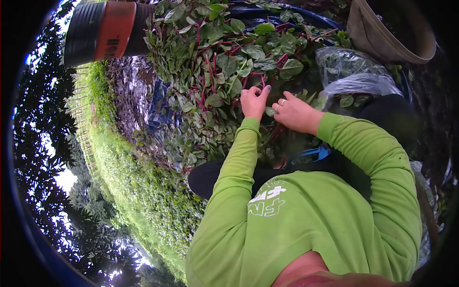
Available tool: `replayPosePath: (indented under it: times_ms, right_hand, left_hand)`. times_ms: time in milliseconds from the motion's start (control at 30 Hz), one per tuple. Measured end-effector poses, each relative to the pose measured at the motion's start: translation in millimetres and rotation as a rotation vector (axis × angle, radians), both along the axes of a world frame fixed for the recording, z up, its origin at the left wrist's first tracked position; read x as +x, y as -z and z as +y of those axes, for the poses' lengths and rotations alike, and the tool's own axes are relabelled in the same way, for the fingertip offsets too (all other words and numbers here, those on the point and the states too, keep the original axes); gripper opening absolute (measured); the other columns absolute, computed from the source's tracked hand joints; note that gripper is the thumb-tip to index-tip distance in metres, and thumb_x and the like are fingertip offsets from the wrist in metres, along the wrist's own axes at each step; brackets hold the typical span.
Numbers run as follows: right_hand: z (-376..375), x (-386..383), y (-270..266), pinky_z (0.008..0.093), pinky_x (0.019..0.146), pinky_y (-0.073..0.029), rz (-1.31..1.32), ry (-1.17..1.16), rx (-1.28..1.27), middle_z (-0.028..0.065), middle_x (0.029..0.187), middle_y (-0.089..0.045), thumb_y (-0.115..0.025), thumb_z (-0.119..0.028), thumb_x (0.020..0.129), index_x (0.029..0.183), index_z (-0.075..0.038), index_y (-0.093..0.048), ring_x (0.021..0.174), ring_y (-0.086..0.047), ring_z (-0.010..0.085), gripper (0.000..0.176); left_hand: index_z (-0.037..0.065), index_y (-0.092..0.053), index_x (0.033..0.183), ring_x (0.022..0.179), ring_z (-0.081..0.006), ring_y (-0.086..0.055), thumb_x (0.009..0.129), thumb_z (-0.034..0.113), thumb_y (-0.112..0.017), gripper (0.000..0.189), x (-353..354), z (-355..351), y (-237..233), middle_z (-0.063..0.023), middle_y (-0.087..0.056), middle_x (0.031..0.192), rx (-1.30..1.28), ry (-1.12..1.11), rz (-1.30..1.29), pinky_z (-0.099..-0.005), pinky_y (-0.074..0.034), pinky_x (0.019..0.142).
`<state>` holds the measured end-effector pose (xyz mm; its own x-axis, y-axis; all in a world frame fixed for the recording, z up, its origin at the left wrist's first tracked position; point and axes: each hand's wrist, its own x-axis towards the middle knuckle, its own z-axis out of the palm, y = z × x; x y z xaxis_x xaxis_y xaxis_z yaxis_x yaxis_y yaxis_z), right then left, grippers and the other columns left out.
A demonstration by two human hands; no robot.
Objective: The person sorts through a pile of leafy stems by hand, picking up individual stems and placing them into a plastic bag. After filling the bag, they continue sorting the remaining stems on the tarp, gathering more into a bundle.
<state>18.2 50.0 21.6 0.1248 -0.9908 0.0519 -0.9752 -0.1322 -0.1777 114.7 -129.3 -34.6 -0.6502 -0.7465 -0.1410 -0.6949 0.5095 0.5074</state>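
My left hand [254,102] is closed in a pinch around a red Malabar spinach stem [262,80] at the edge of the leaf pile. Just to its right is my right hand [297,114], with rings on its fingers. Those fingers are curled inward, and whatever they may hold is hidden. A large heap of Malabar spinach [215,69], with green oval leaves and magenta stems, spreads beyond and left of both hands. More leaves lie beneath my hands, partly in shadow.
A clear plastic bag [356,71] with leaves in it sits to the right. Behind it stands a brown bucket-like container [382,33]. At the upper left is a black and red drum [112,33]. Something blue [315,153] lies near my lap, beside blue sheeting [160,103] farther left.
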Motion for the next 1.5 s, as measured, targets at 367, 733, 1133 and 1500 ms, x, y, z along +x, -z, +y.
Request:
replayPosePath:
  times_ms: [367, 733, 1133, 1500]
  right_hand:
    - [-5, 6, 4, 0.0487, 0.111, -0.039, -0.005, -0.084, -0.223, 0.0090, 0.152, -0.051, -0.061, -0.021, 0.088, 0.094, -0.011, -0.076, 0.146, -0.042, 0.0254, 0.019]
    - [-14, 5, -5, 0.0400, 0.084, -0.049, -0.114, -0.156, -0.059, 0.0046, 0.099, -0.062, -0.060, -0.018, 0.088, 0.097, -0.014, -0.068, 0.096, -0.064, 0.0215, 0.013]
    - [-15, -3, -14, 0.0426, 0.070, -0.054, -0.117, -0.091, -0.021, 0.0093, 0.098, -0.065, -0.058, -0.019, 0.092, 0.121, -0.019, -0.058, 0.090, -0.069, 0.0267, 0.029]
    - [-15, -2, -20, 0.0375, 0.076, -0.049, -0.123, -0.022, 0.107, 0.0074, 0.106, -0.060, -0.063, -0.015, 0.088, 0.139, -0.026, -0.056, 0.100, -0.065, 0.0234, 0.053]
  left_hand:
    - [0.000, -0.074, 0.110, 0.111, -0.0238, -0.056, 0.096, 0.018, -0.072, 0.023, 77, -11, -20, -0.0110, -0.053, 0.123, 0.420, 0.210, 0.188, -0.0337, -0.048, 0.095]
    - [0.003, -0.073, 0.120, 0.101, -0.0151, -0.064, 0.105, 0.032, -0.061, 0.034, 87, -18, -66, -0.0040, -0.074, 0.106, 0.866, 0.128, 0.146, -0.0300, -0.047, 0.094]
    - [0.003, -0.073, 0.111, 0.095, -0.0286, -0.068, 0.087, 0.008, -0.068, 0.025, -4, -110, -22, -0.0155, -0.070, 0.099, -0.269, 0.272, 0.004, -0.0386, -0.054, 0.087]
    - [0.003, -0.064, 0.115, 0.092, -0.0091, -0.059, 0.097, -0.001, -0.058, 0.020, 54, -79, -35, -0.0015, -0.064, 0.102, 0.404, 0.185, 0.301, -0.0258, -0.050, 0.085]
